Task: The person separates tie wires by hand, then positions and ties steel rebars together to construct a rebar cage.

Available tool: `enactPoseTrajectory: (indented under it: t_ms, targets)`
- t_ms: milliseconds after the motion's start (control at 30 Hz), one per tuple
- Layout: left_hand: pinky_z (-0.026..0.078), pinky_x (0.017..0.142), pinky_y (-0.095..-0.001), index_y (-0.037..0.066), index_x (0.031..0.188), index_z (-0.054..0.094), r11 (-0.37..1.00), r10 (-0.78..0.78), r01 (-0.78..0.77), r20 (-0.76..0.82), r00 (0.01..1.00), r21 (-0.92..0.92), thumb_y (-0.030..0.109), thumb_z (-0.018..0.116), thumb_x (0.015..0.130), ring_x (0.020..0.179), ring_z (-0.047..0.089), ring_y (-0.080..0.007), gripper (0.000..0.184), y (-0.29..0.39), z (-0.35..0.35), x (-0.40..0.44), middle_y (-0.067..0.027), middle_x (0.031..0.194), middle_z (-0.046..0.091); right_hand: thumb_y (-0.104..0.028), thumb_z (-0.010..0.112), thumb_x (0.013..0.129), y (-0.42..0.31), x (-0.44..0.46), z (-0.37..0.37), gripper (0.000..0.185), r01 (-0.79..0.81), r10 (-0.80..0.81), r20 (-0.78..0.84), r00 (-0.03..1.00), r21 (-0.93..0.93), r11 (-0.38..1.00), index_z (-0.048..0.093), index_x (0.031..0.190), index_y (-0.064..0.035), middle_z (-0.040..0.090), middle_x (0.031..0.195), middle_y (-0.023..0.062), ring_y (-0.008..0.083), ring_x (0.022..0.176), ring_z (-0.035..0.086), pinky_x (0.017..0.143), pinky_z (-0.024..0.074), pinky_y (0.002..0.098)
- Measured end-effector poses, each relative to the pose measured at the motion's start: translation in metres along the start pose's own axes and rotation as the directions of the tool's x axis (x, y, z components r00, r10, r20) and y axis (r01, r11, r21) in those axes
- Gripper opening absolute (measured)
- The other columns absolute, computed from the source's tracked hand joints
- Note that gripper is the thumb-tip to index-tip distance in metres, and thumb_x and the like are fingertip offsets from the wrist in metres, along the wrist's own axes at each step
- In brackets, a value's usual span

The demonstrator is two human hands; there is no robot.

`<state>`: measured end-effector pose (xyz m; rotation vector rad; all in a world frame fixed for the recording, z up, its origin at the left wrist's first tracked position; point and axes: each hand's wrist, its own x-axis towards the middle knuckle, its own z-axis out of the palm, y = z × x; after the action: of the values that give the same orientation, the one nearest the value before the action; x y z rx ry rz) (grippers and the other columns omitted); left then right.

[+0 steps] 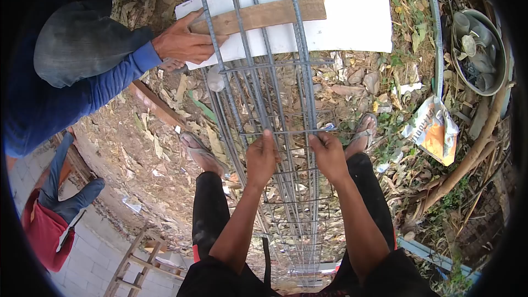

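Note:
A long cage of steel bars (256, 80) with thin cross ties runs down the middle between my feet. My left hand (262, 159) is closed around a bar, its thumb up against a cross tie (289, 132). My right hand (330, 157) closes on the right side of the cage at the same tie. Beyond my hands, a co-worker's hand (187, 41) holds the left end of a wooden board (264, 16), which lies among the bars over a white panel (352, 22).
The co-worker in a blue sleeve (110, 85) leans in from the left. Another person in red (47, 225) is at the lower left, near a wooden ladder (129, 269). At right are a tub (456, 63), a printed bag (434, 129) and a branch (462, 170).

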<state>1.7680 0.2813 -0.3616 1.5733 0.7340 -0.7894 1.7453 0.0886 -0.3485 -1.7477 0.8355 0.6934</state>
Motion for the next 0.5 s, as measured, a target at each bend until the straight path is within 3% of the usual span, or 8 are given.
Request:
enactPoseTrajectory:
  t_ms: [133,500]
  targets:
    - [0.049,0.057,-0.0305,0.005,0.070,0.052,0.999,-0.009,0.009,0.004,1.000,0.053,0.058,0.043,0.108,0.053,0.055,-0.0131,0.065,0.003,-0.003,-0.001,-0.0030,0.058,0.050,-0.030,0.063,0.100,0.000,0.004,0.000,0.034,-0.003,0.002,-0.014,1.000,-0.062,0.998,0.067,0.096,0.0039,0.064,0.070,0.0160,0.0271,0.062,0.060,0.064,0.0476,0.0422]
    - [0.049,0.055,-0.0307,0.006,0.070,0.052,0.999,-0.040,0.041,-0.018,0.999,0.021,0.060,0.046,0.106,0.054,0.055,-0.0126,0.065,0.006,-0.001,-0.001,-0.0023,0.058,0.050,-0.028,0.062,0.101,0.007,0.007,0.008,0.031,-0.012,0.013,-0.013,1.000,0.066,0.998,0.068,0.100,0.0032,0.061,0.068,0.0131,0.0218,0.060,0.057,0.061,0.0460,0.0395]
